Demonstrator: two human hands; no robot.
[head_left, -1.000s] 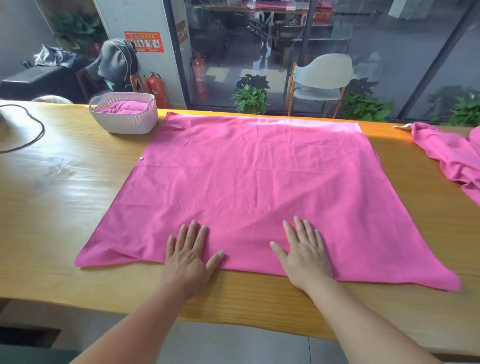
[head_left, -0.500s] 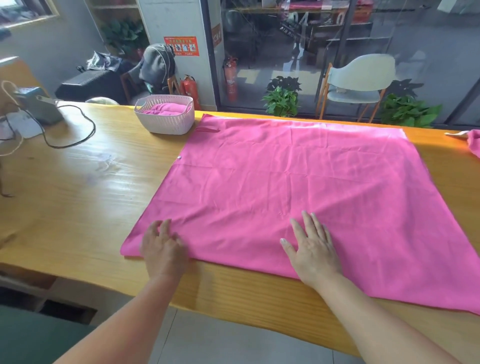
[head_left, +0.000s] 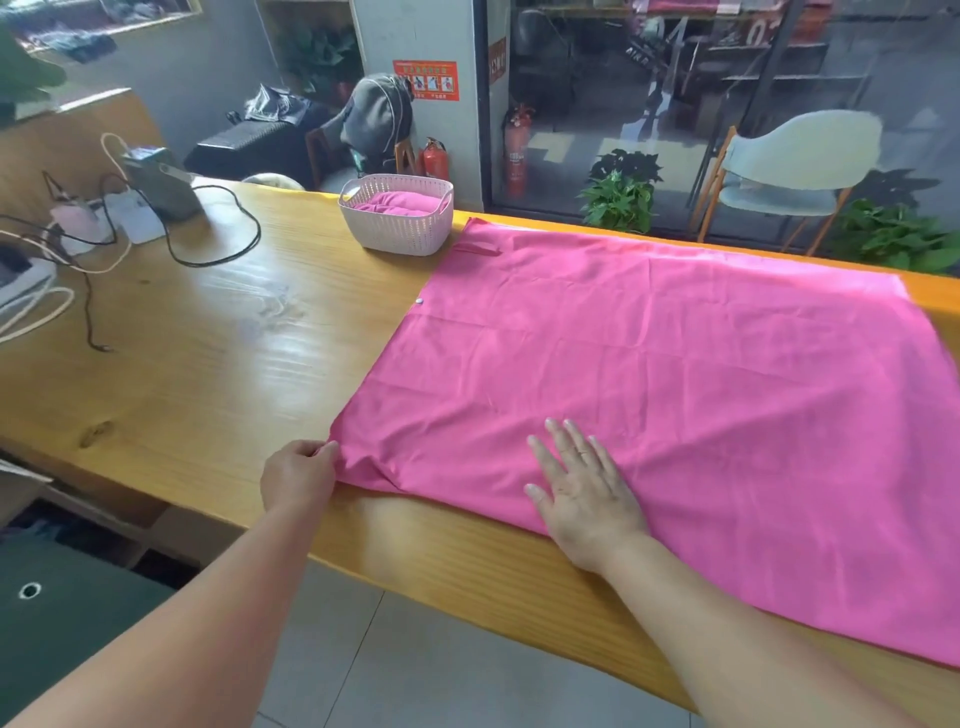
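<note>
A white basket (head_left: 400, 228) with folded pink fabric (head_left: 397, 201) in it stands on the table (head_left: 208, 353), just beside the far left corner of the pink cloth (head_left: 649, 374). Further left lie a black cable (head_left: 218, 260) and some small devices, well apart from the cloth. Nothing lies between the hands and the cloth. Behind the table are a pale chair (head_left: 795, 171) and a red fire extinguisher (head_left: 435, 158).

The cloth is spread flat over the right part of the table, its near edge close to the table's front edge and its right side running out of view. It is mostly smooth, with faint creases, a small white stud (head_left: 418, 300) on its left edge and a short loop (head_left: 478, 248) near the far left corner. A few folds bunch at the near left corner.

The left hand (head_left: 298, 475) pinches that near left corner with curled fingers. The right hand (head_left: 587, 493) lies flat on the cloth near its front edge, fingers straight and spread.

A second ago both hands lay flat side by side on the front edge; since then the left hand has slid out to the corner and closed on it, while the right has stayed pressing.
</note>
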